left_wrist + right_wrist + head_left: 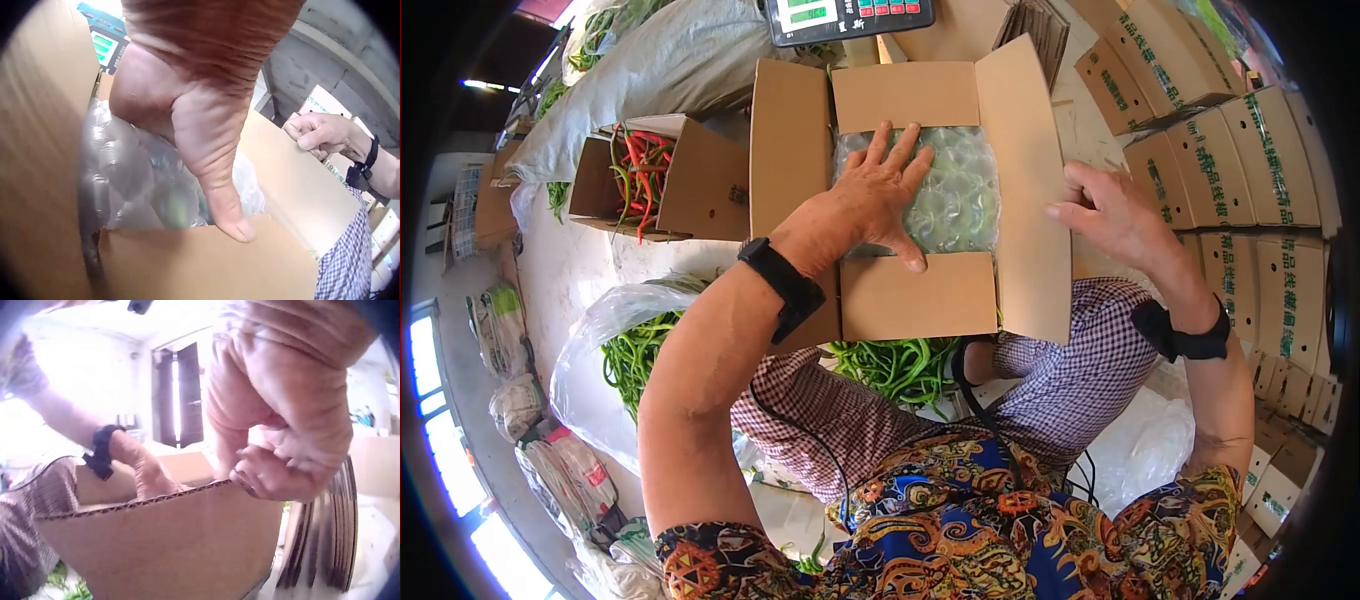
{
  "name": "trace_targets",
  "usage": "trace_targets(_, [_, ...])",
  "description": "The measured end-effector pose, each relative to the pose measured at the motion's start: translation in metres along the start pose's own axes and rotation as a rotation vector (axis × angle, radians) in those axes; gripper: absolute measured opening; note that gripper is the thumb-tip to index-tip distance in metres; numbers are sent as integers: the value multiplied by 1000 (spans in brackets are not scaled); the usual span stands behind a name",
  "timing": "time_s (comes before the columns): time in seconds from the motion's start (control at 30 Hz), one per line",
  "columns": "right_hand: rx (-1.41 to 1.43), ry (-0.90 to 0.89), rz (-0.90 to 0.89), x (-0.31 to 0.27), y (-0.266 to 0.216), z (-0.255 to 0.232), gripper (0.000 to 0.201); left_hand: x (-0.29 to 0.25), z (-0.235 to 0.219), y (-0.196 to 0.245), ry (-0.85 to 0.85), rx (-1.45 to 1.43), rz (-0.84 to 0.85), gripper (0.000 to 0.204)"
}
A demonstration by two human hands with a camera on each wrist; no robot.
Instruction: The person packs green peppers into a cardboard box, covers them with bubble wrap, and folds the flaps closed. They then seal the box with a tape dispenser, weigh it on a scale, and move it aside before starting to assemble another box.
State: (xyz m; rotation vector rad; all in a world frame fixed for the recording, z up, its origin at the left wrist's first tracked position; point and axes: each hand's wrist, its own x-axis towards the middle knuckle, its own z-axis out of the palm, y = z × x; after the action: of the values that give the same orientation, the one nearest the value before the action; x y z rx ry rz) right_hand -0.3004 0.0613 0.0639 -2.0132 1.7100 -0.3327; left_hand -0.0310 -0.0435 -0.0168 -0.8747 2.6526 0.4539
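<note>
An open cardboard box [917, 300] stands in front of me with its flaps folded out. Inside, clear bubble wrap [960, 200] covers something green. My left hand [875, 195] lies flat on the wrap with its fingers spread, the thumb reaching the near flap [187, 262]. At the right, my right hand [1115, 212] pinches the edge of the right flap [1028, 200] between its thumb and curled fingers. The right wrist view shows those curled fingers [262, 478] at the flap's upper edge.
A smaller carton [710, 180] of red and green chilies stands left. Green chilies [895, 370] lie below the box, more in a plastic bag [590, 360]. A digital scale [850, 18] sits beyond it. Printed cartons [1230, 160] are stacked right, flattened cardboard [1035, 35] behind.
</note>
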Motion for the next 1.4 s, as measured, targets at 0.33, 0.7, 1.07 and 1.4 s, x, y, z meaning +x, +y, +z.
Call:
trace_targets(0.33, [284, -446, -14, 73, -58, 45, 29, -5, -4, -1, 60, -67, 40, 140])
trace_targets(0.7, [90, -328, -183, 80, -50, 88, 23, -96, -30, -101, 536, -838, -395, 91])
trace_targets(1.07, [218, -504, -153, 80, -43, 79, 22, 8, 21, -28, 472, -93, -109, 86])
trace_targets(1.4, [123, -377, -159, 94, -15, 51, 23, 2, -6, -20, 312, -191, -196, 102])
